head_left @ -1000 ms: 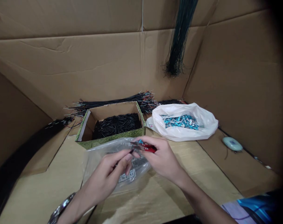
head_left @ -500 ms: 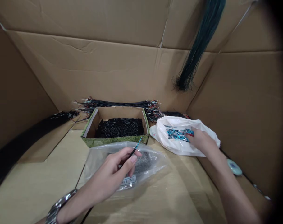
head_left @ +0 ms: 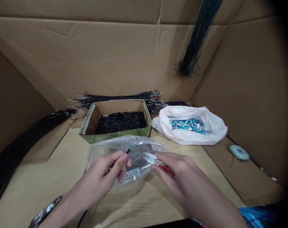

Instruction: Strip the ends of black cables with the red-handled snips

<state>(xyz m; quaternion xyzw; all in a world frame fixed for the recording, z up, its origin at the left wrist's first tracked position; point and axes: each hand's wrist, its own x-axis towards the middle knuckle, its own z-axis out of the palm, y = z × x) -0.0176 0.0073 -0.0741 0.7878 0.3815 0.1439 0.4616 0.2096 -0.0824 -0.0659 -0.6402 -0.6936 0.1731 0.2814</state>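
Observation:
My left hand (head_left: pixel 113 166) pinches a black cable (head_left: pixel 128 151) between thumb and fingers, its stripped tip showing a blue foil wrap (head_left: pixel 133 143). Facing it, my right hand (head_left: pixel 179 171) is closed around small snips with red handles (head_left: pixel 166 168). The two pale blades (head_left: pixel 150 157) stand apart and point at the cable's tip without touching it. Beneath both hands lies a clear plastic bag (head_left: pixel 98 152) holding a grey, wiry mass (head_left: pixel 139 152). The far end of the cable is hidden by my left hand and arm.
A green-patterned box (head_left: pixel 115 135) of short black pieces stands behind the bag. To its right sits a white bag (head_left: pixel 193 139) of blue foil scraps. Black cable bundles (head_left: pixel 120 97) lie at the back and left; dark strands (head_left: pixel 193 47) hang at right. A pale oval object (head_left: pixel 239 152) lies far right.
My right hand has come out of the white bag and back toward my left hand, the snips now in plain sight. The left hand still holds the cable. The view has tilted downward.

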